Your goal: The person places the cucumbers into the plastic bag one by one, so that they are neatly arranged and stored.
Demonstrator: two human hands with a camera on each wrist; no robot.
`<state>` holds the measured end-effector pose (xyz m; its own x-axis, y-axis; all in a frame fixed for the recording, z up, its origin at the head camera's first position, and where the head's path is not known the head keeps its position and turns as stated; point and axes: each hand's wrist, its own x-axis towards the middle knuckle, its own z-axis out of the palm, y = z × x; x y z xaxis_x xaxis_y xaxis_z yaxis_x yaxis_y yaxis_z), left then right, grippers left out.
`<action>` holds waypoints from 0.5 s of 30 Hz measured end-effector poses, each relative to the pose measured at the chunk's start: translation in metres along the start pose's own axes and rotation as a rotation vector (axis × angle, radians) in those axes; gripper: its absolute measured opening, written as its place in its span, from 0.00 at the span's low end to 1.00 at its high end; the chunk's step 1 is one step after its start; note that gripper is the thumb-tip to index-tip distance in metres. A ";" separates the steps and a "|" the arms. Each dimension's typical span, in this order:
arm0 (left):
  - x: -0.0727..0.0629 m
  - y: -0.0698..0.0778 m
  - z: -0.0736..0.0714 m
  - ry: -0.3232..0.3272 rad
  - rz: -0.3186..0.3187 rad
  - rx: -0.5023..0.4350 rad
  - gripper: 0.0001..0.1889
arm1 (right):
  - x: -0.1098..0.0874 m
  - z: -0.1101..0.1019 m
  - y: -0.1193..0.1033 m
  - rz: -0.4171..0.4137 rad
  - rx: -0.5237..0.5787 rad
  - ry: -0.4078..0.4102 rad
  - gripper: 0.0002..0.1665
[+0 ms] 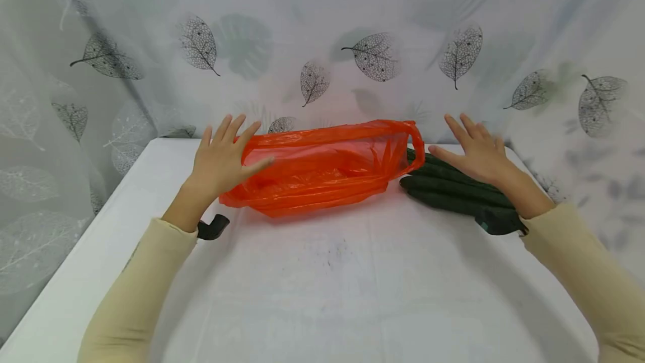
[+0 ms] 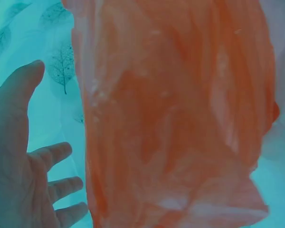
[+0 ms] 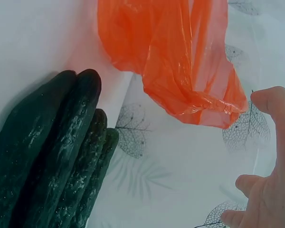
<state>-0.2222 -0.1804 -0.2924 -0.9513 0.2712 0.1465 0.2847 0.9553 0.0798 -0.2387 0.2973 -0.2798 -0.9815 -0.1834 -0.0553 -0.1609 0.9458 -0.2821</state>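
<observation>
An orange-red plastic bag (image 1: 322,175) lies on its side at the back of the white table, its mouth spread wide and one loop handle at its right end. Beside its left end my left hand (image 1: 219,156) is raised with fingers spread, holding nothing. My right hand (image 1: 478,153) hovers with straight fingers over several dark green cucumbers (image 1: 453,192), to the right of the bag. In the right wrist view the cucumbers (image 3: 52,152) lie side by side, and the hand (image 3: 270,166) is apart from the bag (image 3: 180,61). The left wrist view shows the bag (image 2: 175,109) close up.
A white table (image 1: 322,284) stretches in front, with small dark marks near its middle. Behind it and at both sides hangs a leaf-patterned curtain (image 1: 327,27). Black wrist mounts (image 1: 214,227) show below both hands.
</observation>
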 end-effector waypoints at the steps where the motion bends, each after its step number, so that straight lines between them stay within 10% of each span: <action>1: -0.001 -0.001 0.002 0.011 -0.001 -0.003 0.43 | -0.001 0.001 0.000 -0.003 0.003 -0.001 0.55; 15: -0.017 -0.003 0.014 0.192 0.046 -0.042 0.37 | -0.007 0.010 0.003 -0.016 0.068 -0.017 0.55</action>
<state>-0.2090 -0.1861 -0.3089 -0.8982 0.2830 0.3363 0.3357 0.9356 0.1091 -0.2316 0.2991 -0.2899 -0.9768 -0.2036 -0.0661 -0.1688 0.9224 -0.3473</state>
